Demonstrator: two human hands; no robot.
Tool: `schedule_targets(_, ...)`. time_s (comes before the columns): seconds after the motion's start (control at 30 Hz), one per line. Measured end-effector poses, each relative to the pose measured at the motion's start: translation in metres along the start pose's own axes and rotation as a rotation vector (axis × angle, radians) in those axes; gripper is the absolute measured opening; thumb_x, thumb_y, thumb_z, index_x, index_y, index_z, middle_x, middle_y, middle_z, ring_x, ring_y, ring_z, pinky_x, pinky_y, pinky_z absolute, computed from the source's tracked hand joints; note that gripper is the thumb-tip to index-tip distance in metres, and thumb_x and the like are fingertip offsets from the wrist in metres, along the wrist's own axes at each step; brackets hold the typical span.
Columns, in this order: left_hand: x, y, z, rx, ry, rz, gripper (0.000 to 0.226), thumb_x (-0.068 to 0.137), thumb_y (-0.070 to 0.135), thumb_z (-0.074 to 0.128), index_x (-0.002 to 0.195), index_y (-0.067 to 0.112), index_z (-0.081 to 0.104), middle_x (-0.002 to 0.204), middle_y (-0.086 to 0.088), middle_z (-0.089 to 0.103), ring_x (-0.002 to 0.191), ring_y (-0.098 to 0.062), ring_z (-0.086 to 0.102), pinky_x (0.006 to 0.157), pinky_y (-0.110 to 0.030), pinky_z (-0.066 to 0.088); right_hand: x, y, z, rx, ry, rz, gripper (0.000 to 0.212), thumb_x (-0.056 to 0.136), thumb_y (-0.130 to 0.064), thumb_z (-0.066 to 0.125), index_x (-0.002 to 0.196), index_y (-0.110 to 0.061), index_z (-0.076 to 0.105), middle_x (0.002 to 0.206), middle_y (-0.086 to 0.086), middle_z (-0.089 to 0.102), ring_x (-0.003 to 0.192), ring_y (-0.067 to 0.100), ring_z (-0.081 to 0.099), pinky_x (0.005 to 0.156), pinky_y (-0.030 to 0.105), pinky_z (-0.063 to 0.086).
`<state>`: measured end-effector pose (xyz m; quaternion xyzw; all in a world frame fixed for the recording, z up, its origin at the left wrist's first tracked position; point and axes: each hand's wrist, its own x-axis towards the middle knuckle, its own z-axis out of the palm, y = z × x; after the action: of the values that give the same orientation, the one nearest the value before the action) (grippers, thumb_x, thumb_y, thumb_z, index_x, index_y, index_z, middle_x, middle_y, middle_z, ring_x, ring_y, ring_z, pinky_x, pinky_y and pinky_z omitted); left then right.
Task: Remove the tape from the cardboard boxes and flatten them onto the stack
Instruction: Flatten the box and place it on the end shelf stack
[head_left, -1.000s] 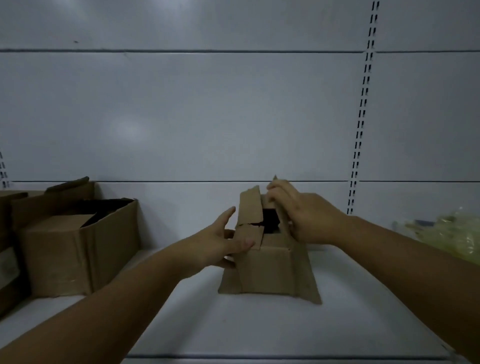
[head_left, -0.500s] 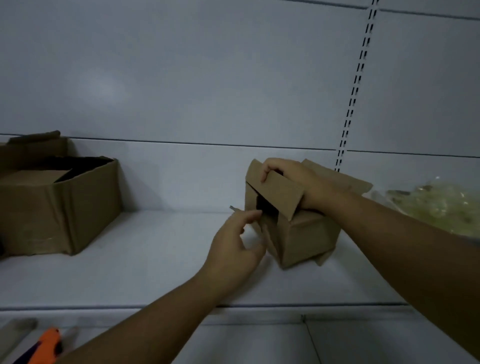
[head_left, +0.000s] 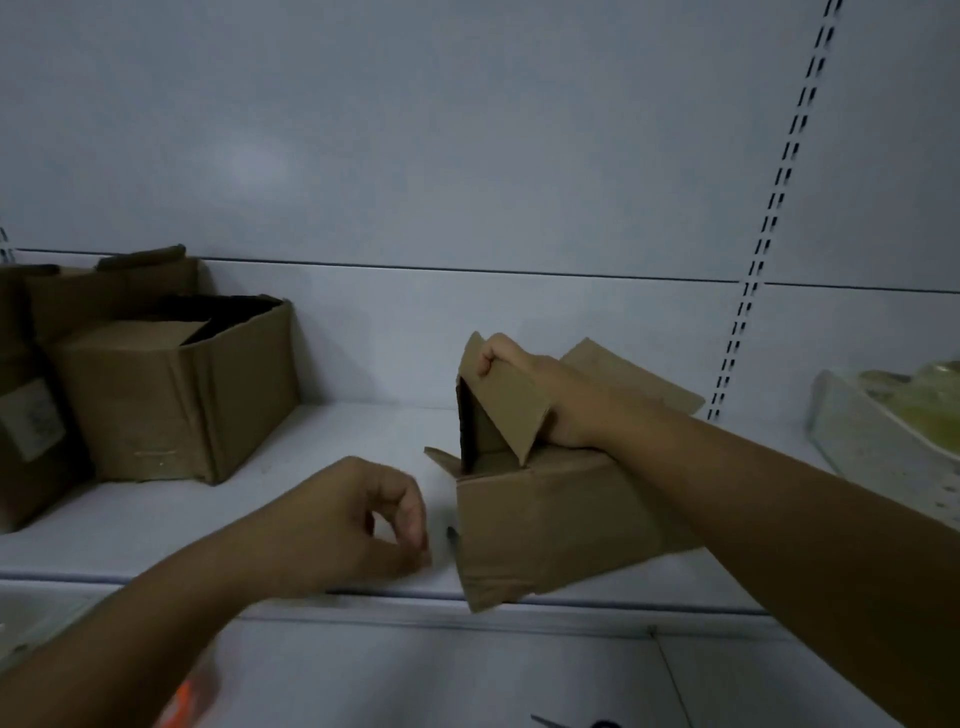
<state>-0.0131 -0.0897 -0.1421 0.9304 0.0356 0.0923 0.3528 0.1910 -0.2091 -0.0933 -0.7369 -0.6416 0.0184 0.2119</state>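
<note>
So we've got the small cardboard box (head_left: 550, 525) sitting tilted at the front edge of the white shelf (head_left: 332, 447), with its near bottom corner hanging just past the lip. Our right hand (head_left: 540, 395) is on top of it, fingers curled over the upper edge of one raised flap (head_left: 511, 400) and gripping it, so the flap stands up at an angle with the dark inside of the box showing behind it. Another flap (head_left: 634, 379) sticks out toward the back wall behind our wrist.

Our left hand (head_left: 358, 525) is just beside the box on its left side, not touching it as far as we can tell. Its fingers are curled in with thumb and fingertips pinched close together; whether there's a bit of tape in there is too blurry to say.

Way over on the left of the shelf there's a bigger open cardboard box (head_left: 171, 395) with more boxes (head_left: 31, 405) crammed beside it. Something orange (head_left: 184, 701) is blurred at the bottom, under our left forearm.
</note>
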Motion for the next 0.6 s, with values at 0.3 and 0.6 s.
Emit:
schedule_targets(0.3,0.010,0.048,-0.032,-0.338,0.331,-0.001,0.019,0.092,0.007,0.052,0.086,0.006,0.070,0.079,-0.011,0.073,0.073,-0.015,0.068,0.066,-0.024,0.054,0.044,0.029,0.061,-0.428,0.256,0.227,0.024,0.093,-0.025,0.046,0.108,-0.012,0.058,0.109,0.008,0.060,0.100,0.024,0.056,0.076,0.032,0.044)
schedule_targets(0.6,0.092,0.020,0.005,-0.172,0.239,-0.172,0.019,0.092,0.013,0.053,0.097,0.016,0.072,0.103,0.002,0.070,0.097,-0.012,0.062,0.087,-0.024,0.049,-0.018,0.016,0.061,0.026,-0.080,0.237,0.032,0.094,-0.038,0.047,0.119,-0.023,0.061,0.125,0.002,0.060,0.111,0.018,0.054,0.099,0.030,0.041)
